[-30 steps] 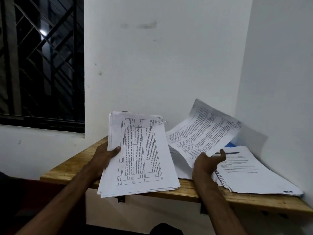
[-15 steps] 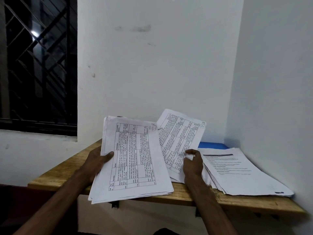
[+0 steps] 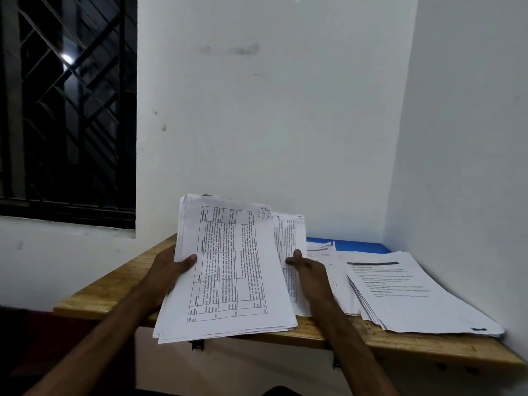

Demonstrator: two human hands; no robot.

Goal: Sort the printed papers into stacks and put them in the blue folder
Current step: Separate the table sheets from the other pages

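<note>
My left hand [image 3: 168, 270] grips a thick stack of printed papers [image 3: 228, 270] by its left edge, thumb on top; the top sheet carries a table. The stack is raised and tilted over the shelf's front edge. My right hand [image 3: 307, 268] holds a single printed sheet [image 3: 288, 232] right beside that stack, partly tucked behind its right edge. Another pile of papers [image 3: 400, 292] lies flat on the right of the shelf, with a smaller pile [image 3: 323, 252] between. The blue folder [image 3: 357, 245] shows as a strip at the back, under the piles.
The wooden shelf [image 3: 114, 287] is fixed into a corner, with white walls behind and on the right. A dark window with a metal grille [image 3: 65, 110] is at the left. Black brackets [image 3: 197, 345] hang under the shelf's front edge.
My right hand has carried the single sheet leftward and down, from raised above the right pile to beside the stack in my left hand. The view has shifted slightly.
</note>
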